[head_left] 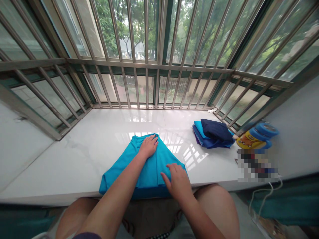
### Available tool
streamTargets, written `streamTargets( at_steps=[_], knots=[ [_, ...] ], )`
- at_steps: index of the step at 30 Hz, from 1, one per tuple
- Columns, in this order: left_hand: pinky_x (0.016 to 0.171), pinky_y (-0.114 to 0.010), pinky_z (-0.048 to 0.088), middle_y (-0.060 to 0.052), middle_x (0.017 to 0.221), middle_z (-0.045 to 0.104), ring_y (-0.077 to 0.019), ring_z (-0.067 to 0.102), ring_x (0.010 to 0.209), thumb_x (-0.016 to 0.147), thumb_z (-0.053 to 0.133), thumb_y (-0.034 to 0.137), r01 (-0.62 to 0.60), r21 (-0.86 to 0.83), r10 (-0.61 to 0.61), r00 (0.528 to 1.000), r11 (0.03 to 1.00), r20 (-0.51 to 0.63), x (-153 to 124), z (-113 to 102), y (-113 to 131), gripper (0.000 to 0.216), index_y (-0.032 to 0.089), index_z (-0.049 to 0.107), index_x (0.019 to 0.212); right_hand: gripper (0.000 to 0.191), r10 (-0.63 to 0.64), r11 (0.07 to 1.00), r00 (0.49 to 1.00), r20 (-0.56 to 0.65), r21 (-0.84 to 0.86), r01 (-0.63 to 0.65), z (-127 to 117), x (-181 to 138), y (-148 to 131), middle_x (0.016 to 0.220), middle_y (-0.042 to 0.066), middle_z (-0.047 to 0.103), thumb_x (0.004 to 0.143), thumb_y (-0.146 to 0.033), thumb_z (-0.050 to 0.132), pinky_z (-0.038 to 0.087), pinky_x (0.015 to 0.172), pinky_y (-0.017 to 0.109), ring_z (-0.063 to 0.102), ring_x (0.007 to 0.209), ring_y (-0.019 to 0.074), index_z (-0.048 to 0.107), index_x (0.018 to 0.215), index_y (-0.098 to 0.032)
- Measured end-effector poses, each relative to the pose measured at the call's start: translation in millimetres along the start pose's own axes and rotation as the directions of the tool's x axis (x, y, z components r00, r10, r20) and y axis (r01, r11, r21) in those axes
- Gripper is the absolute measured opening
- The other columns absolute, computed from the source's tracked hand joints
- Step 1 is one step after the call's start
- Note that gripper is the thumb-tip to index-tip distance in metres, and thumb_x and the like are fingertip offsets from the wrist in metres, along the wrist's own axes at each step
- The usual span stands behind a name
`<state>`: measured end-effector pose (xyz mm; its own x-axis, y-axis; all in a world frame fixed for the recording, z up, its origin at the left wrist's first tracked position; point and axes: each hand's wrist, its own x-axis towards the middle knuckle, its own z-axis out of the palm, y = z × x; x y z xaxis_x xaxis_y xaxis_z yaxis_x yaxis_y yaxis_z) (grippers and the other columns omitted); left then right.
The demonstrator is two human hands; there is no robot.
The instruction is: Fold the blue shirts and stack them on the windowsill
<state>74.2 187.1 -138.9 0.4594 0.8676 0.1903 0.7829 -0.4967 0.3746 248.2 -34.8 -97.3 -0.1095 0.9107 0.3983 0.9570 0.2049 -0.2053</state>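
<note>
A turquoise garment [119, 167] lies partly folded on the white window sill [82, 146], its near edge hanging over the sill's front. My left hand [148, 146] rests flat on the far end of the cloth, fingers stretched out. On the near right part of the same cloth my right hand [177, 181] presses down, fingers spread. Neither hand holds anything.
A stack of folded blue and navy clothes [212, 134] sits at the right of the sill. Beyond it lies a yellow and blue container [256, 136] on its side. Metal window bars [147, 63] close off the back and both sides. My knees are below the sill's edge.
</note>
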Motion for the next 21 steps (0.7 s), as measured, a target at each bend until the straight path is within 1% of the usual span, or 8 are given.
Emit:
streamTargets(
  at_steps=[2,5,6,8,11,14,17,21],
  knots=[
    [0.135,-0.053,0.029,-0.01,0.17,0.05,-0.0297,0.044,0.159,0.112,0.036,0.043,-0.002,0.005,0.002,1.0,1.0,0.0,-0.5,-1.5,0.3,0.054,0.026,0.058,0.157,0.044,0.012,0.999,1.0,0.013,-0.036,-0.011,15.8,1.7,-28.9,0.112,0.012,0.072,0.101,-0.056,0.069,0.048,0.079,0.043,0.065,0.099,0.0321,0.062,0.128,-0.023],
    [0.134,-0.053,0.03,-0.012,0.17,0.051,-0.0306,0.045,0.158,0.112,0.036,0.043,-0.013,0.009,0.013,1.0,1.0,0.006,-0.7,-3.1,0.5,0.055,0.022,0.058,0.158,0.018,0.047,0.992,0.998,0.034,-0.115,-0.043,36.3,2.5,-46.6,0.098,0.01,0.07,0.101,-0.039,0.071,0.044,0.073,0.041,0.064,0.091,0.0311,0.064,0.109,-0.024],
    [0.134,-0.054,0.03,-0.012,0.17,0.051,-0.031,0.045,0.158,0.112,0.036,0.043,-0.018,0.009,0.018,1.0,1.0,0.009,-0.4,-3.1,0.5,0.056,0.021,0.058,0.158,0.008,0.046,0.992,0.998,0.034,-0.119,-0.042,40.4,1.8,-46.3,0.093,0.009,0.068,0.103,-0.03,0.068,0.043,0.072,0.04,0.063,0.087,0.0297,0.063,0.101,-0.024],
    [0.134,-0.054,0.031,-0.012,0.17,0.051,-0.0316,0.046,0.158,0.112,0.037,0.044,-0.022,0.009,0.022,1.0,1.0,0.015,0.4,-2.5,0.0,0.056,0.022,0.057,0.159,0.01,0.028,0.995,1.0,0.012,-0.095,-0.027,44.0,-1.5,-40.9,0.088,0.007,0.067,0.105,-0.019,0.06,0.041,0.071,0.039,0.062,0.084,0.0276,0.062,0.096,-0.024],
    [0.134,-0.054,0.03,-0.01,0.171,0.049,-0.031,0.044,0.159,0.111,0.037,0.044,-0.017,0.009,0.016,1.0,1.0,0.017,1.6,-0.3,-1.4,0.055,0.024,0.056,0.16,0.01,-0.036,0.998,0.999,-0.01,-0.049,0.035,40.6,-9.2,-33.1,0.088,0.006,0.067,0.106,-0.02,0.059,0.04,0.074,0.039,0.061,0.084,0.0269,0.065,0.1,-0.024],
    [0.135,-0.054,0.028,-0.009,0.172,0.048,-0.0303,0.042,0.16,0.111,0.038,0.042,-0.01,0.004,0.01,1.0,1.0,0.016,1.5,1.9,-3.5,0.055,0.025,0.054,0.161,0.008,-0.129,0.991,0.991,0.045,-0.018,0.13,29.7,-13.3,-30.4,0.089,0.006,0.068,0.105,-0.028,0.065,0.042,0.076,0.039,0.062,0.086,0.0273,0.067,0.098,-0.025],
    [0.135,-0.054,0.027,-0.011,0.173,0.047,-0.0316,0.041,0.161,0.108,0.042,0.04,-0.01,-0.006,0.01,1.0,1.0,0.019,0.3,3.8,-3.9,0.058,0.023,0.052,0.162,0.016,-0.141,0.989,0.988,0.055,0.045,0.139,16.5,-9.7,-23.5,0.102,0.008,0.074,0.108,-0.037,0.061,0.047,0.087,0.042,0.065,0.097,0.0283,0.071,0.11,-0.024],
    [0.135,-0.055,0.026,-0.013,0.173,0.046,-0.0324,0.041,0.161,0.106,0.046,0.039,-0.013,-0.019,0.013,1.0,1.0,0.009,1.0,4.4,1.7,0.06,0.02,0.052,0.162,0.042,-0.067,0.997,0.997,0.027,0.036,0.066,14.7,-2.9,-2.2,0.147,0.016,0.068,0.11,-0.038,0.054,0.043,0.113,0.051,0.059,0.136,0.034,0.062,0.148,-0.02]
  ],
)
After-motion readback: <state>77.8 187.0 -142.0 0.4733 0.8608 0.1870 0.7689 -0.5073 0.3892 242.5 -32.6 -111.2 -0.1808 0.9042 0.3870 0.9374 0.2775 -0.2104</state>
